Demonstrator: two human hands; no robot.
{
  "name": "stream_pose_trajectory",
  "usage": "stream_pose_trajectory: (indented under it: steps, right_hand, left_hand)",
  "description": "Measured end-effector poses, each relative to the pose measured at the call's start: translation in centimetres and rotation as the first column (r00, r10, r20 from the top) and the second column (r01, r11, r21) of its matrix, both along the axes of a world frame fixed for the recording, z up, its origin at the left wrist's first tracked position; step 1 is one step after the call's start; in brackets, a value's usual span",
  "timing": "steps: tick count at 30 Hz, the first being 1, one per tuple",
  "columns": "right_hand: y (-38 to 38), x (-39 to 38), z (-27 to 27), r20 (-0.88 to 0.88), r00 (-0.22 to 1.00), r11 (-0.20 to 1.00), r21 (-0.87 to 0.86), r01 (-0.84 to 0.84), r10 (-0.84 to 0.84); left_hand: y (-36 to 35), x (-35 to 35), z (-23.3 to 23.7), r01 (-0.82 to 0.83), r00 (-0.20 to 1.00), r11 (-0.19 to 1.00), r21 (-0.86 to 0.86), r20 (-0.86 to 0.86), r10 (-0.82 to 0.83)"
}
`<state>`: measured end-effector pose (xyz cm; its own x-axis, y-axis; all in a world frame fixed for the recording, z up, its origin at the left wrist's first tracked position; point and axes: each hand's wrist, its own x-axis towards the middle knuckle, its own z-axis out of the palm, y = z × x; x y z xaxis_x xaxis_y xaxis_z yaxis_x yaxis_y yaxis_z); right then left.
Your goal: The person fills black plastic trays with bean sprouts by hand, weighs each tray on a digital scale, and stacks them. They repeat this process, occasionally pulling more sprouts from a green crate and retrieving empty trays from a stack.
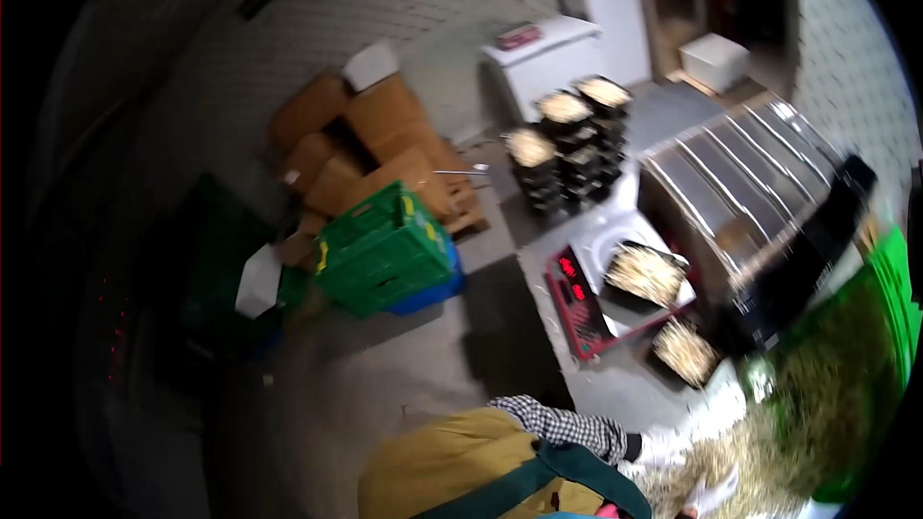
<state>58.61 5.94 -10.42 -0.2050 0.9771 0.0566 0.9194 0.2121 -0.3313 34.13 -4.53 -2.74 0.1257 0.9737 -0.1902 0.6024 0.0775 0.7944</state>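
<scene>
My left hand (661, 448), in a white glove below a checkered sleeve, rests at the near edge of a loose heap of pale, thin sprouts (760, 442); its fingers are blurred. Lower down, my right hand (712, 493), also gloved in white, lies at the same heap with its fingers apart. Above the hands, a black tray filled with sprouts (646, 274) sits on a red scale (579, 312) with lit red digits. Another filled black tray (686, 354) stands beside the scale, between it and the heap.
Stacks of filled black trays (567, 139) stand beyond the scale. To their right is a metal-barred box (740, 183), with stacked black trays (808, 259) alongside. A bright green crate (896, 298) borders the heap. Green crates (380, 250) and cardboard boxes (385, 125) stand on the floor at left.
</scene>
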Motion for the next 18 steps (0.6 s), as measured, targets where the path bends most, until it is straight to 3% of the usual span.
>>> stream_pose_trajectory:
  steps: [3, 5, 6, 8, 10, 11, 12, 14, 15, 18]
  right_hand:
    - [1.3, -3.1, 1.5, 0.051, 0.998, 0.998, 0.053, -0.03, 0.027]
    - [1.8, -5.1, 3.5, 0.033, 0.998, 0.996, 0.07, -0.061, 0.059]
    - [2.1, -6.0, 4.3, 0.019, 0.997, 0.993, 0.082, -0.08, 0.078]
    - [2.8, -7.1, 5.2, -0.002, 0.993, 0.988, 0.095, -0.118, 0.119]
    - [3.4, -6.3, 6.3, -0.037, 0.99, 0.988, 0.082, -0.13, 0.134]
    - [3.4, -5.1, 7.0, -0.053, 0.99, 0.99, 0.059, -0.131, 0.134]
    - [2.6, -3.4, 8.2, -0.067, 0.992, 0.994, 0.035, -0.104, 0.107]
    - [0.9, -1.6, 11.9, -0.098, 0.992, 0.997, -0.013, -0.079, 0.077]
    - [0.2, -1.1, 14.1, -0.113, 0.992, 0.997, -0.038, -0.067, 0.063]
    - [-1.1, -1.6, 20.1, -0.199, 0.98, 0.994, -0.096, -0.049, 0.029]
  left_hand:
    - [-2.5, -1.5, -3.8, 0.144, 0.984, 0.97, 0.196, 0.078, -0.162]
    - [-3.9, -4.1, -3.7, 0.25, 0.965, 0.956, 0.156, 0.036, -0.259]
    - [-4.1, -5.8, -2.5, 0.368, 0.929, 0.929, 0.038, -0.057, -0.366]
    - [-5.6, -9.5, -1.0, 0.361, 0.932, 0.933, -0.002, -0.03, -0.361]
    - [-9.6, -12.1, -0.5, 0.158, 0.954, 0.978, 0.136, 0.233, -0.187]
    - [-10.8, -13.5, -1.6, 0.103, 0.941, 0.957, 0.27, 0.285, -0.182]
    - [-12.8, -15.0, -0.3, 0.035, 0.887, 0.973, 0.229, 0.442, -0.136]
    - [-14.6, -18.6, 1.9, 0.195, 0.925, 0.95, 0.244, 0.277, -0.261]
    - [-15.4, -19.7, 3.9, 0.22, 0.966, 0.974, 0.046, 0.125, -0.225]
    - [-19.1, -23.8, 4.3, 0.126, 0.979, 0.986, -0.114, 0.174, -0.105]
